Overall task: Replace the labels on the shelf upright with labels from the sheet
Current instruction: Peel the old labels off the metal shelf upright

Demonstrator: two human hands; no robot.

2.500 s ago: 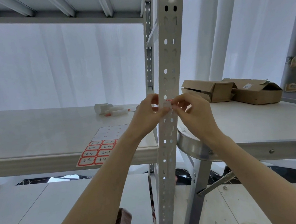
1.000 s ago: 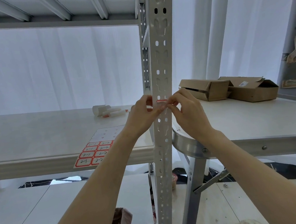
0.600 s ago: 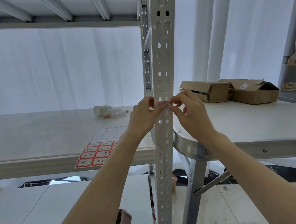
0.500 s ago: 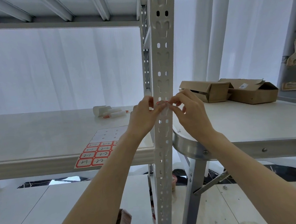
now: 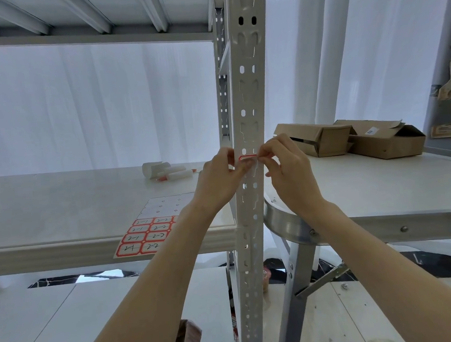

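– Red-bordered white label (image 5: 247, 158), where is it?

– Stuck flat across the front face of the perforated grey metal shelf upright (image 5: 248, 89), just above the middle of the frame, right under a pair of oval holes.

– And the hands?

– Both are on it. The left hand (image 5: 220, 183) comes in from the upright's left edge with its fingers curled and its thumb tip laid over the label's lower left part. The right hand (image 5: 291, 178) pinches the label's right end between thumb and forefinger, the other fingers folded under.

– Is any edge lifted?

– I cannot tell; the fingertips cover both ends.

– Where is the sheet?

– The white label sheet (image 5: 148, 235) lies flat on the pale shelf board (image 5: 61, 203), lower left of centre, its near edge at the board's front lip. Its near rows carry red-bordered labels with handwritten marks; its far rows show only white backing. The left forearm hides its right side.

– Anything else around?

– Some white tubes with red tips (image 5: 175, 173) lie farther back on the same board. At the right of the frame, two open brown cardboard boxes (image 5: 321, 140) sit side by side on a white worktop (image 5: 380, 186) with a rounded metal rim. White curtains (image 5: 94, 105) hang behind.
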